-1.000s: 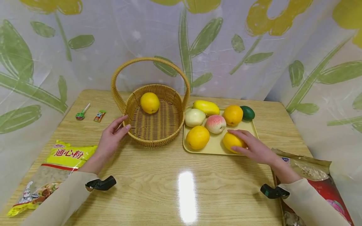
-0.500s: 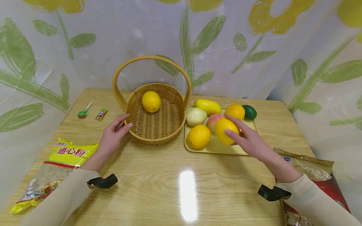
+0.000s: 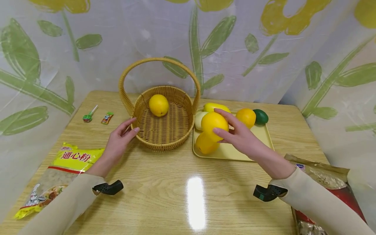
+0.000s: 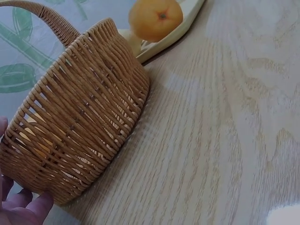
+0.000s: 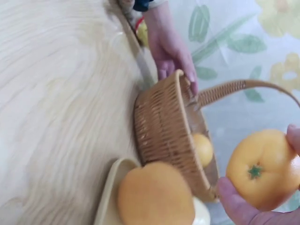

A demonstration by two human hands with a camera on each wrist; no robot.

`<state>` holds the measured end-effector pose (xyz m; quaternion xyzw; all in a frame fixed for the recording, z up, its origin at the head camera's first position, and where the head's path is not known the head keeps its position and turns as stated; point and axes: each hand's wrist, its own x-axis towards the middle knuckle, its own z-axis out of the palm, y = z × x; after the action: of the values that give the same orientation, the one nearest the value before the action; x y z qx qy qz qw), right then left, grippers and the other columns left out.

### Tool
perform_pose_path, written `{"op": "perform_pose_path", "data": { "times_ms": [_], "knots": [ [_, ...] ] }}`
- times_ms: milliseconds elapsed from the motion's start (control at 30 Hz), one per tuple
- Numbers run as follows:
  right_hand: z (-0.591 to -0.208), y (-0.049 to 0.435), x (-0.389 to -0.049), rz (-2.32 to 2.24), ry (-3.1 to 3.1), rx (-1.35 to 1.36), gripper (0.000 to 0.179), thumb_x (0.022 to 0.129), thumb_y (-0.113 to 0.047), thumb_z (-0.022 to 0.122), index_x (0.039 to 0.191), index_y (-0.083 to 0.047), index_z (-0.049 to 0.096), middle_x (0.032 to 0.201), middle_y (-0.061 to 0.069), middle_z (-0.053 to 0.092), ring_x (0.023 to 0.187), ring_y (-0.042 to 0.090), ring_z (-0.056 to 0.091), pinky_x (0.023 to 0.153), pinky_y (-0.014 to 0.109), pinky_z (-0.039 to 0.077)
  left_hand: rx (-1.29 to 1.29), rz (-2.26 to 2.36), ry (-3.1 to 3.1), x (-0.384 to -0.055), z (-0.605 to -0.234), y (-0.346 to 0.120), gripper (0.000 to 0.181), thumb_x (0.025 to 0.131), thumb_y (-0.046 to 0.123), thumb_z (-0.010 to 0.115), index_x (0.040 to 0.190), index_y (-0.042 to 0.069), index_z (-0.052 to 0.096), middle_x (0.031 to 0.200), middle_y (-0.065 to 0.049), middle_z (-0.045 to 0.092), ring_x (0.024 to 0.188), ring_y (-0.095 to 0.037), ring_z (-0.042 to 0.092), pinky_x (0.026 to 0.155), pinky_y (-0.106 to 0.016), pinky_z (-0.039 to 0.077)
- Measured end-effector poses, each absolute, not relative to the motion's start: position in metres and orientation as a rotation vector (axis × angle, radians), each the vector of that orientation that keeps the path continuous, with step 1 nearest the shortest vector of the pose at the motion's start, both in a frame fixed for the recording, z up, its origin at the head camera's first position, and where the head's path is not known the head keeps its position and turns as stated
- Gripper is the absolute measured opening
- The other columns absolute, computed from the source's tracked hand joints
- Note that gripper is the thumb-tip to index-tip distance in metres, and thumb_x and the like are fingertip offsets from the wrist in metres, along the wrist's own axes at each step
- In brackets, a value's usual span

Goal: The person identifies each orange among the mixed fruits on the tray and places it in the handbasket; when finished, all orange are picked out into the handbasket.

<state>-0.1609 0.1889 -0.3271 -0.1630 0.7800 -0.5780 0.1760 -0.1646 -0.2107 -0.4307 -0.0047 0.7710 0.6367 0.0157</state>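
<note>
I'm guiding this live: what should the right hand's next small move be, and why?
Probably move the held orange left, over the basket: the right hand grips it above the tray, and the basket, touched by the left hand, has bare floor beside another orange.

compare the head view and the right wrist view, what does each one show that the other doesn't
Only the head view shows the lollipop, the small wrapped candy, the dark green fruit and the red and gold bag by the right sleeve.

Only the right wrist view shows the green star-shaped mark on the held fruit.

Both show that fruit in the right hand, the left hand at the rim of the basket, one fruit inside it, and the tray.
</note>
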Motion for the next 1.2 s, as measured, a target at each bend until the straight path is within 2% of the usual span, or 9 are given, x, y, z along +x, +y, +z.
{"op": "perform_pose_path", "data": {
  "times_ms": [433, 567, 700, 833, 967, 1200],
  "knots": [
    [-0.323, 0.127, -0.191, -1.434, 2.441, -0.635, 0.060, 0.096, -0.046, 0.059, 0.151, -0.041, 0.033, 0.147, -0.003, 0.042, 0.107, 0.021, 0.060, 0.088, 0.036, 0.054, -0.021, 1.987, 2.376, -0.164, -0.431, -0.208, 0.067, 0.097, 0.039, 0.060, 0.153, 0.015, 0.034, 0.163, -0.005, 0.015, 0.146, -0.030, 0.020, 0.110, -0.028, 0.033],
    [-0.324, 0.109, -0.200, -1.402, 2.474, -0.628, 0.060, 0.097, -0.045, 0.058, 0.152, -0.039, 0.033, 0.153, -0.004, 0.037, 0.113, 0.020, 0.054, 0.091, 0.039, 0.051, -0.027, 1.983, 2.388, -0.163, -0.431, -0.209, 0.067, 0.097, 0.039, 0.061, 0.153, 0.014, 0.034, 0.163, -0.005, 0.016, 0.145, -0.030, 0.022, 0.109, -0.026, 0.034],
    [-0.322, 0.092, -0.213, -1.345, 2.530, -0.603, 0.061, 0.098, -0.046, 0.056, 0.153, -0.037, 0.031, 0.154, -0.003, 0.037, 0.120, 0.018, 0.049, 0.100, 0.038, 0.045, -0.019, 1.992, 2.382, -0.163, -0.430, -0.208, 0.067, 0.097, 0.038, 0.061, 0.153, 0.013, 0.034, 0.163, -0.006, 0.015, 0.145, -0.030, 0.022, 0.108, -0.024, 0.035],
    [-0.320, 0.074, -0.232, -1.405, 2.526, -0.610, 0.061, 0.100, -0.041, 0.054, 0.155, -0.029, 0.029, 0.148, 0.002, 0.043, 0.119, 0.018, 0.049, 0.102, 0.034, 0.043, -0.018, 2.003, 2.373, -0.163, -0.429, -0.209, 0.067, 0.097, 0.038, 0.061, 0.153, 0.011, 0.034, 0.163, -0.006, 0.014, 0.145, -0.030, 0.022, 0.108, -0.024, 0.035],
    [-0.320, 0.060, -0.251, -1.471, 2.534, -0.542, 0.060, 0.101, -0.038, 0.054, 0.155, -0.030, 0.029, 0.145, 0.004, 0.045, 0.115, 0.020, 0.050, 0.099, 0.034, 0.044, -0.010, 2.014, 2.365, -0.163, -0.429, -0.209, 0.067, 0.097, 0.037, 0.060, 0.153, 0.011, 0.034, 0.163, -0.007, 0.015, 0.145, -0.031, 0.021, 0.108, -0.023, 0.035],
    [-0.328, 0.041, -0.276, -1.491, 2.498, -0.359, 0.062, 0.101, -0.033, 0.054, 0.156, -0.027, 0.027, 0.153, 0.006, 0.036, 0.128, 0.020, 0.043, 0.107, 0.033, 0.039, 0.003, 2.013, 2.362, -0.164, -0.430, -0.209, 0.066, 0.098, 0.036, 0.060, 0.153, 0.011, 0.034, 0.163, -0.007, 0.015, 0.145, -0.031, 0.021, 0.108, -0.023, 0.035]
  ]
}}
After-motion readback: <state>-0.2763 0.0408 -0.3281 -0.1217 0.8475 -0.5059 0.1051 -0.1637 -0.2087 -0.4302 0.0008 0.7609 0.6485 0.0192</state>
